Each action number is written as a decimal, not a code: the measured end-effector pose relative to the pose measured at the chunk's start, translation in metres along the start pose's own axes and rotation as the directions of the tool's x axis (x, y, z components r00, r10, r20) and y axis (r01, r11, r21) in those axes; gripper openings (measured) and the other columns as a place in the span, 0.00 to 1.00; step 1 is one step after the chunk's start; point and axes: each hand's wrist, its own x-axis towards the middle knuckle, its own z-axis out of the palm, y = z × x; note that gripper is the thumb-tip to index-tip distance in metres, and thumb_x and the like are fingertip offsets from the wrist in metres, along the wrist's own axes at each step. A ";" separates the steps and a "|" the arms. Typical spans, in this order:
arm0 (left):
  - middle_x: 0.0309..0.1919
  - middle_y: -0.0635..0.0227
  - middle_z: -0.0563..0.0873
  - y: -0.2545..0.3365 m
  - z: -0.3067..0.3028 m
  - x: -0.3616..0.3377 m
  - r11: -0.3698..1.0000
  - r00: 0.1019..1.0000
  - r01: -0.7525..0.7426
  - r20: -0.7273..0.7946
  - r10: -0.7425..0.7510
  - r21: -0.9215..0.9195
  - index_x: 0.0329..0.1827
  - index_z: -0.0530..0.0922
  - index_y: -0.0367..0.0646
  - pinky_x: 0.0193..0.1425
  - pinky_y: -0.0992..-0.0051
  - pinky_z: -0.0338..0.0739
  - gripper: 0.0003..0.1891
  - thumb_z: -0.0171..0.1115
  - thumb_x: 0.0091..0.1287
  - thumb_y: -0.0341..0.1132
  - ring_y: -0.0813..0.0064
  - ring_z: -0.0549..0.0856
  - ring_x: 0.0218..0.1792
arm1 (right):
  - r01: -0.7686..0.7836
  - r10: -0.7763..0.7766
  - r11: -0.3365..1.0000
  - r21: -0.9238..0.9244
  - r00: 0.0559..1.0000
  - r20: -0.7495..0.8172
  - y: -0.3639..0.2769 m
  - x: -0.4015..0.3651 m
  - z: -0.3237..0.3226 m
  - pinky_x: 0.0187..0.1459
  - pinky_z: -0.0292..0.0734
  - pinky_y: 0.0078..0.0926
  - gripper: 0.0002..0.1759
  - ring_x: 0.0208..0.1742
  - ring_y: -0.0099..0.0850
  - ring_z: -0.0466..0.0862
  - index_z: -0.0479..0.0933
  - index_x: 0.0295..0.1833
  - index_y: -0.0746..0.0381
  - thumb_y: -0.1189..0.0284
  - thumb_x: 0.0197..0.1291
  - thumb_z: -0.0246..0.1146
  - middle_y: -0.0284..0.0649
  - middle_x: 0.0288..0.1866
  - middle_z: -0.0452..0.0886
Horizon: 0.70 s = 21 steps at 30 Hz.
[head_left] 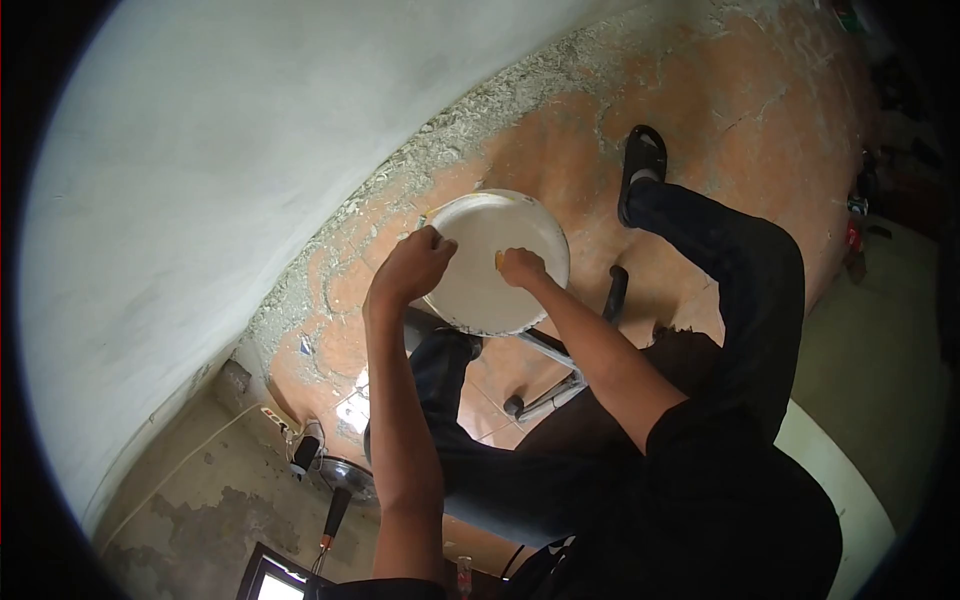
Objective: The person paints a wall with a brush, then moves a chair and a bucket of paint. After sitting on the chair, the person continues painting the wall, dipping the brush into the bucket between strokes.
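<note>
Plate [480, 295], white and round, is held in the air at mid-frame, its pale face turned to the camera and its rim smudged dark along the lower edge. The left hand [420, 265] is at the plate's left rim, fingers clamped over the edge. The right hand [522, 267] lies on the face near the middle, fingers pinched together on a small orange piece [499, 260] that touches the plate. Both hands cover a part of the upper face.

Below and behind the plate are the person's dark trousers [740, 280] and a metal stool frame [555, 365], partly hidden by the plate and the right forearm. A black sandal [640, 165] rests on the reddish floor [700, 90] at upper right. Pale rubble [480, 110] lies along the foot of the white wall [220, 150], which fills the upper left. At lower left, well apart from the plate, lie a round metal thing [350, 478] and an orange-handled tool [334, 515].
</note>
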 end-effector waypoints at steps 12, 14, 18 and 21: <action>0.40 0.49 0.81 -0.002 -0.001 -0.004 0.999 0.999 -0.050 -0.005 0.050 0.021 0.44 0.76 0.32 0.48 0.67 0.71 0.21 0.50 0.60 0.44 0.58 0.81 0.43 | 0.249 -0.266 0.920 -0.302 0.964 -0.018 0.029 -0.092 -0.093 0.43 0.74 0.40 0.15 0.42 0.42 0.81 0.73 0.41 0.66 0.65 0.62 0.49 0.49 0.37 0.80; 0.41 0.50 0.81 -0.011 0.001 0.002 0.996 0.996 -0.086 -0.037 0.087 0.019 0.44 0.76 0.32 0.49 0.66 0.71 0.21 0.51 0.60 0.44 0.59 0.80 0.43 | 0.321 -0.354 0.903 -0.286 0.933 -0.069 0.052 -0.094 -0.089 0.41 0.73 0.41 0.14 0.41 0.43 0.80 0.72 0.40 0.67 0.65 0.63 0.49 0.49 0.34 0.79; 0.42 0.48 0.81 -0.012 -0.002 0.001 0.992 0.991 -0.125 -0.037 0.126 0.019 0.43 0.76 0.31 0.49 0.66 0.71 0.21 0.52 0.59 0.44 0.58 0.80 0.44 | 0.217 -0.258 0.878 -0.427 0.965 -0.041 0.083 -0.096 -0.069 0.40 0.73 0.41 0.13 0.41 0.44 0.80 0.71 0.40 0.66 0.66 0.62 0.49 0.50 0.35 0.79; 0.42 0.48 0.81 -0.011 0.002 0.005 0.993 0.994 -0.098 -0.033 0.100 0.065 0.43 0.76 0.31 0.49 0.67 0.71 0.21 0.52 0.59 0.43 0.58 0.80 0.45 | 0.312 -0.376 0.846 -0.432 0.924 -0.067 0.071 -0.111 -0.066 0.40 0.74 0.40 0.11 0.40 0.43 0.80 0.71 0.40 0.66 0.68 0.61 0.50 0.50 0.36 0.79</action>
